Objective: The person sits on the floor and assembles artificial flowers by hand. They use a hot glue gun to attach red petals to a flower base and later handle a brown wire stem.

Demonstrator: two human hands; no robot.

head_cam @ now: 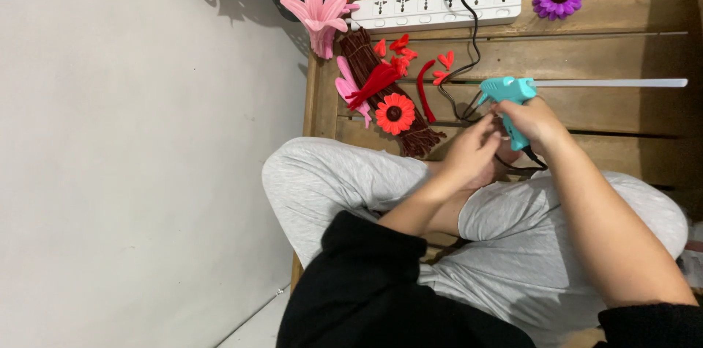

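While your right hand grips the turquoise plastic glue gun, your left hand pinches something hidden; finished red fabric daisy lies by loose red petals.

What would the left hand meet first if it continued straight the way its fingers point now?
Probably the teal glue gun held in the right hand. The left hand points its fingers up toward the gun's nozzle end, very close, though depth is unclear.

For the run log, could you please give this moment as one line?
right hand: grips teal glue gun | left hand: at gun's nozzle, contents hidden | nearby: red fabric flower, brown pipe cleaners, power strip
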